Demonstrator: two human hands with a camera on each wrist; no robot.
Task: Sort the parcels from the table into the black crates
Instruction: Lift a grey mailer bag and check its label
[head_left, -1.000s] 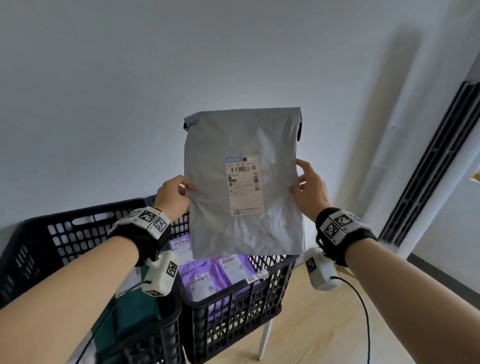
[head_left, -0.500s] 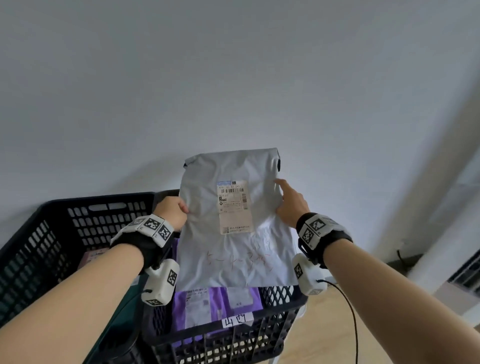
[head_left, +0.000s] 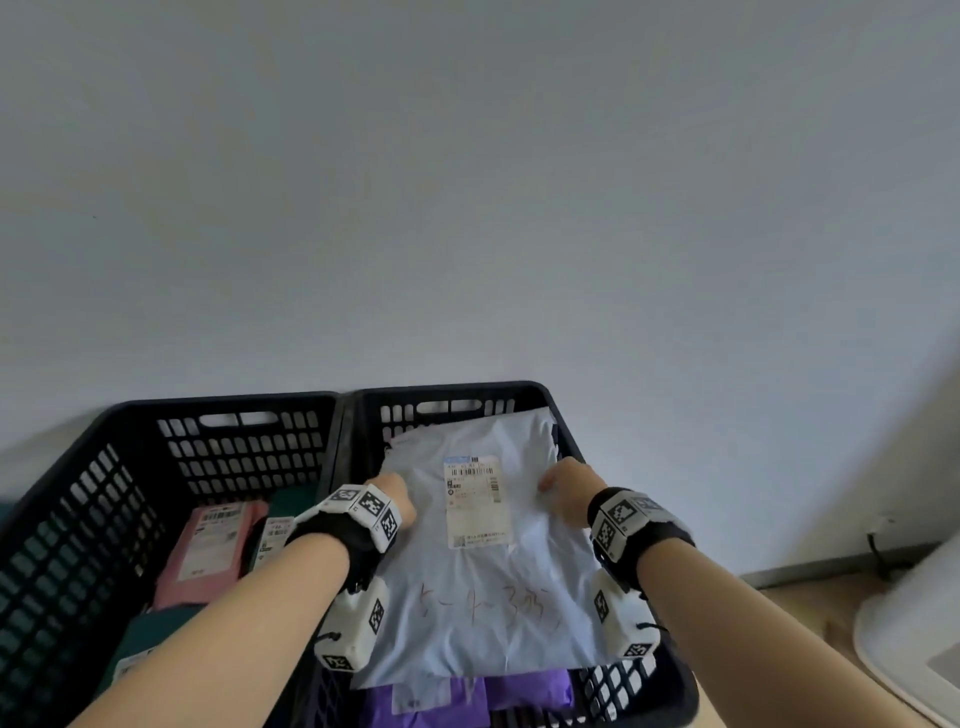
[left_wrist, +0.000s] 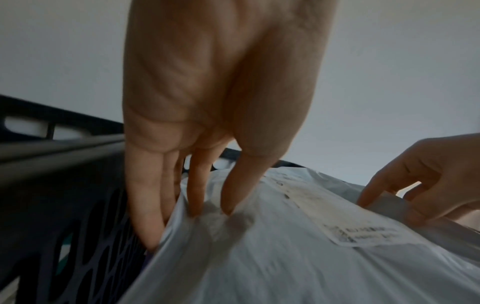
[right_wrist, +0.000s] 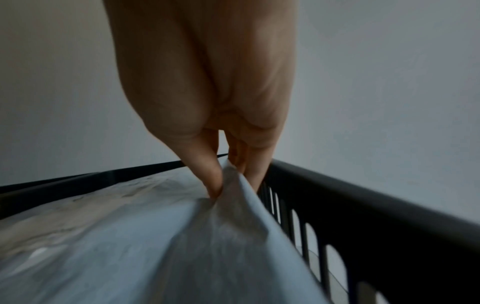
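Note:
A flat grey parcel (head_left: 467, 587) with a white shipping label and red handwriting lies tilted inside the right black crate (head_left: 524, 392), over purple parcels (head_left: 524, 693). My left hand (head_left: 397, 496) pinches its left edge, thumb on top and fingers beneath, as the left wrist view shows on the parcel (left_wrist: 259, 257). My right hand (head_left: 563, 486) pinches the right edge; the right wrist view has the bag (right_wrist: 155, 246) bunched between thumb and fingers beside the crate wall (right_wrist: 363, 222).
The left black crate (head_left: 171, 410) touches the right one and holds a pink parcel (head_left: 208, 551) and dark green parcels (head_left: 150, 639). A plain wall rises behind both crates. A white object (head_left: 914, 634) stands on the wooden floor at the right.
Both hands have lowered the grey parcel from chest height down into the right crate, laying it flatter. My view has tipped down and left toward the crates.

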